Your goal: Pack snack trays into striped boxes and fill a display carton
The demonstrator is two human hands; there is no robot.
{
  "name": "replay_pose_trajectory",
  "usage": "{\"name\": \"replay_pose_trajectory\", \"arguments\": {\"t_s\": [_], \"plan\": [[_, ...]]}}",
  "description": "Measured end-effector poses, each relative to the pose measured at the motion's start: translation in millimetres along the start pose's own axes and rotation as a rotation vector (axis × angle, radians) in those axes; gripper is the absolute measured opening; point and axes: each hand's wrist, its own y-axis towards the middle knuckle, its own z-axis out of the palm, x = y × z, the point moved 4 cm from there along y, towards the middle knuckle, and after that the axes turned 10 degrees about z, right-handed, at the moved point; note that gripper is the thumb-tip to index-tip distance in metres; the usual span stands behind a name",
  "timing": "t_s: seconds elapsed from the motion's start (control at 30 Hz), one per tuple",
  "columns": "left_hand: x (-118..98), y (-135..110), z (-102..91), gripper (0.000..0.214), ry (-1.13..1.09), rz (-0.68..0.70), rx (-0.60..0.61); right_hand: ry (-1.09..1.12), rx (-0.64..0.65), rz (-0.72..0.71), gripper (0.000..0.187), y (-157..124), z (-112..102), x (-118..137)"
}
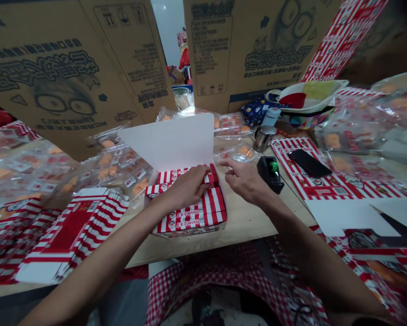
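In front of me stands a display box with its white lid [179, 140] raised at the back. Several small red-and-white striped boxes [193, 215] lie packed inside it. My left hand [189, 185] rests on the striped boxes near the back right of the display box, its fingers stretched over them; its fingertips are partly hidden. To the right of the display box, my right hand [242, 179] hovers over the table with its fingers apart and nothing in them. A black tape dispenser [270, 174] with green tape stands just beyond my right hand.
Flattened striped cartons [77, 224] are stacked at the left. Clear packets with orange pieces [110, 165] lie behind and on both sides. A black phone [309, 163] rests on striped card at the right, near a metal cup [263, 138]. Large cardboard cartons [122, 68] wall off the back.
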Motion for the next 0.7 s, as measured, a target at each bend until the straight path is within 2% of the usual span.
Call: {"name": "replay_pose_trajectory", "arguments": {"t_s": [0.07, 0.13, 0.2, 0.3, 0.43, 0.47, 0.53, 0.6, 0.7], "plan": [[3.0, -1.0, -1.3, 0.014, 0.051, -0.035, 0.055, 0.133, 0.134, 0.040, 0.055, 5.0, 10.0, -12.7], [4.8, -1.3, -0.7, 0.015, 0.100, -0.084, 0.104, 0.190, 0.231, 0.003, 0.071, 3.8, 22.8, -18.3], [4.2, -2.0, 0.0, 0.016, 0.096, -0.090, 0.112, 0.154, 0.248, -0.049, 0.085, -0.8, 33.3, -19.7], [2.5, -4.8, -1.2, 0.017, 0.072, -0.056, 0.099, 0.091, 0.198, -0.055, 0.090, -6.0, 41.2, -21.2], [2.7, -11.3, -3.4, 0.019, 0.092, -0.061, 0.122, 0.058, 0.088, -0.067, 0.084, -7.9, 39.2, -23.1], [2.2, -13.2, -3.0, 0.018, 0.087, -0.057, 0.126, 0.049, 0.047, -0.096, 0.079, -8.9, 36.8, -22.1], [0.5, -17.5, -2.0, 0.016, 0.068, -0.042, 0.113, 0.018, 0.000, -0.206, 0.057, -12.6, 32.3, -16.9], [-0.1, -21.9, -1.1, 0.015, 0.052, -0.048, 0.088, -0.058, 0.012, -0.323, 0.035, -17.3, 29.3, -10.7], [1.9, -28.2, 0.3, 0.017, 0.005, -0.090, 0.067, -0.179, 0.107, -0.362, 0.024, -20.5, 28.0, -7.8]]}}
